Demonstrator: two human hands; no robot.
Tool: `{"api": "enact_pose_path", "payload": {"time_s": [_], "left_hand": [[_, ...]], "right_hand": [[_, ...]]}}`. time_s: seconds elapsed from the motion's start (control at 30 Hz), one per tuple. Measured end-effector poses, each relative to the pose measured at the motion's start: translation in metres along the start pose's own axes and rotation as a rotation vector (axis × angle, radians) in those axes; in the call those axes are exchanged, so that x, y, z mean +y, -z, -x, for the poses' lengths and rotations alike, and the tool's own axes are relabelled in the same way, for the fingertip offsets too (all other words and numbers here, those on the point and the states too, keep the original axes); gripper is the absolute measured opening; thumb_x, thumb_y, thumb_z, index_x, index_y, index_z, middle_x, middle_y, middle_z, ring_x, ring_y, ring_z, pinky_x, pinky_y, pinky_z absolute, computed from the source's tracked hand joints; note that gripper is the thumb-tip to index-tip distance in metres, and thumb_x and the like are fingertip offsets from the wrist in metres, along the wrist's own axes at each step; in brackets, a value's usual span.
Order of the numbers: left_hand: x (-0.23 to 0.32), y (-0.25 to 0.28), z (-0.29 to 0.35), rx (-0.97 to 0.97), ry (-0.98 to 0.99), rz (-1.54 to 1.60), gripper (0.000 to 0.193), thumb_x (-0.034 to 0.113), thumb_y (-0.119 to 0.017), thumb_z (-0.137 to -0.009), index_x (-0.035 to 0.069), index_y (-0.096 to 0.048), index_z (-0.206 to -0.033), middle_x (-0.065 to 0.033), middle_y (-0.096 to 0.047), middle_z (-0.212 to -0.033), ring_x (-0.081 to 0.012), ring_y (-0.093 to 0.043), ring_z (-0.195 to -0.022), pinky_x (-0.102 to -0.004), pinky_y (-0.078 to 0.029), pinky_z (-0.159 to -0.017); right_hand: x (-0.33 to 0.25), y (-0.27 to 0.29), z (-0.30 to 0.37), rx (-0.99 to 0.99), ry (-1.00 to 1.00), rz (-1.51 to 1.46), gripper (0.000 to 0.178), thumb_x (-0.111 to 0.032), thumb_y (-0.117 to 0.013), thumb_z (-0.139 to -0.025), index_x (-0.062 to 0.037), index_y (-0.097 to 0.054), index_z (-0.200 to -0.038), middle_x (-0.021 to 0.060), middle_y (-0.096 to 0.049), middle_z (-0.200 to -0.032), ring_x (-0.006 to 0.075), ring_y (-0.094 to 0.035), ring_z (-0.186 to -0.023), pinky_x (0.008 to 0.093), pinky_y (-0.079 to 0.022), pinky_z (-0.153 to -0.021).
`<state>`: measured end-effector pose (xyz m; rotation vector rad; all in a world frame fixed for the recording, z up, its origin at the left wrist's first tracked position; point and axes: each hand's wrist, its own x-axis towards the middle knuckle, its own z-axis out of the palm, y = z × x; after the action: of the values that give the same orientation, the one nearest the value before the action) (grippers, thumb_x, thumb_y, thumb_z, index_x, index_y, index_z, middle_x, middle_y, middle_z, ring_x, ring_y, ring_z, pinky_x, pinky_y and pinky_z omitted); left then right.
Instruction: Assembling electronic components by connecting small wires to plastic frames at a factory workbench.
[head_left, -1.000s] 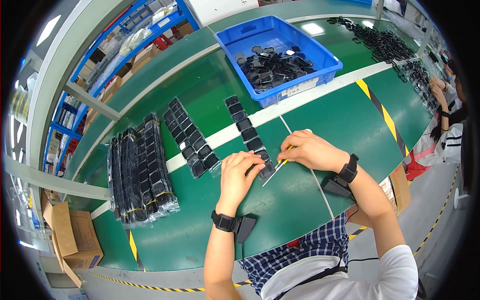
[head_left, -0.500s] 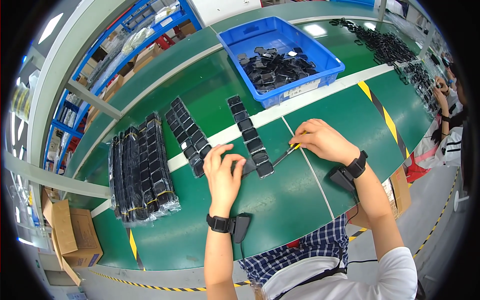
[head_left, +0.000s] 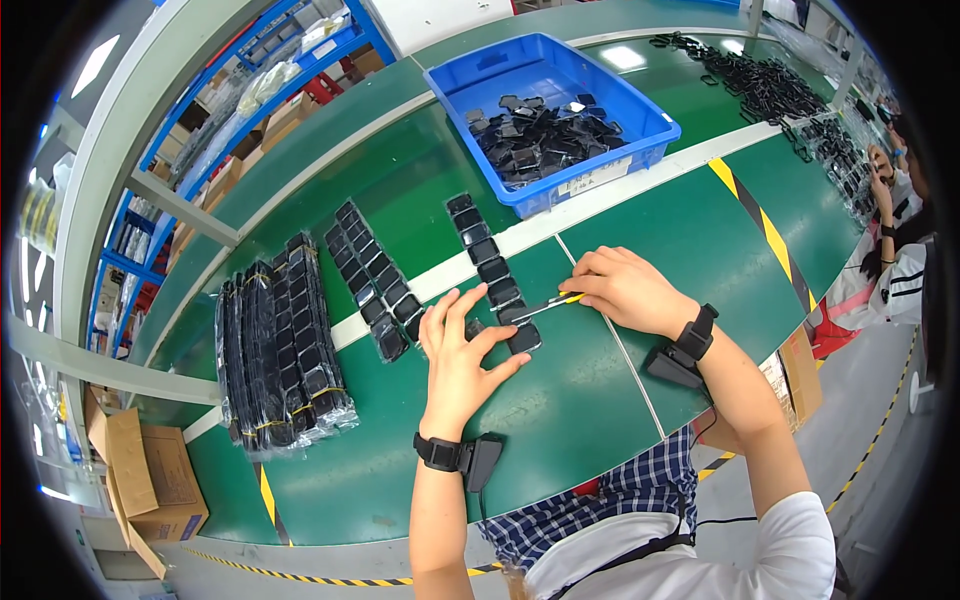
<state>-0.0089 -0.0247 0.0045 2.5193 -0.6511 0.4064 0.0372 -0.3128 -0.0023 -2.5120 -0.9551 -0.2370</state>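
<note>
A strip of black square pieces in clear film [head_left: 487,250] lies on the green table in front of me. My left hand [head_left: 458,350] is at its near end, fingers spread, with the thumb and a fingertip beside the last black square [head_left: 523,339]. Part of a dark piece shows under that hand. My right hand [head_left: 625,290], closed, grips a slim metal tool with a yellow handle [head_left: 568,298]; its thin tip reaches over the strip's near squares. Whether the tip touches them I cannot tell. Left of my left hand lies a double row of black squares [head_left: 368,270].
Thick stacks of bundled strips [head_left: 285,345] lie at the left. A blue bin [head_left: 655,150] of loose black pieces stands beyond the strip. Black parts are heaped [head_left: 770,90] far right, near another person's hands [head_left: 880,175]. An open carton [head_left: 165,480] stands lower left.
My left fingers have spread and the thumb has moved right to the strip's near end. My right hand with the tool has shifted slightly left, bringing the tip over the strip.
</note>
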Motion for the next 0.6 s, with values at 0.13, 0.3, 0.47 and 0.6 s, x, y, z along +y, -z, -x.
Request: {"api": "enact_pose_path", "payload": {"time_s": [0.13,0.3,0.47,0.6], "left_hand": [[-0.002,-0.002,-0.001,0.030,-0.072,-0.024,0.024,0.024,-0.093,-0.069,0.019,-0.083,-0.090,-0.0022,-0.056,-0.149,-0.0344,-0.037,-0.146,-0.0505,-0.026,-0.121],[-0.006,-0.010,-0.001,0.075,-0.083,0.075,0.018,0.022,-0.091,-0.073,0.017,-0.082,-0.088,-0.0005,-0.060,-0.146,-0.0334,-0.038,-0.145,-0.0487,-0.028,-0.120],[-0.012,-0.020,-0.003,0.100,0.014,0.083,0.011,0.020,-0.086,-0.080,0.015,-0.082,-0.088,-0.0001,-0.063,-0.142,-0.0314,-0.043,-0.142,-0.0466,-0.032,-0.118],[-0.013,-0.020,-0.007,0.089,-0.008,0.109,0.008,0.018,-0.083,-0.085,0.013,-0.081,-0.090,-0.0008,-0.071,-0.127,-0.0284,-0.056,-0.130,-0.0446,-0.040,-0.111]], "right_hand": [[-0.002,-0.002,-0.001,0.015,0.023,-0.018,0.032,-0.013,-0.077,-0.087,-0.0150,-0.075,-0.119,0.0009,-0.064,-0.109,0.0222,-0.061,-0.106,0.0381,-0.049,-0.098],[-0.007,-0.003,-0.001,-0.020,0.057,-0.046,0.030,-0.013,-0.077,-0.087,-0.0162,-0.076,-0.117,0.0003,-0.064,-0.108,0.0217,-0.061,-0.106,0.0378,-0.049,-0.097],[-0.016,-0.001,-0.002,-0.092,0.089,-0.099,0.028,-0.013,-0.076,-0.089,-0.0172,-0.076,-0.116,-0.0001,-0.064,-0.109,0.0212,-0.062,-0.107,0.0378,-0.049,-0.097],[-0.016,-0.002,-0.002,-0.109,0.089,-0.120,0.028,-0.013,-0.076,-0.088,-0.0179,-0.076,-0.116,-0.0001,-0.063,-0.109,0.0211,-0.062,-0.107,0.0379,-0.049,-0.098]]}}
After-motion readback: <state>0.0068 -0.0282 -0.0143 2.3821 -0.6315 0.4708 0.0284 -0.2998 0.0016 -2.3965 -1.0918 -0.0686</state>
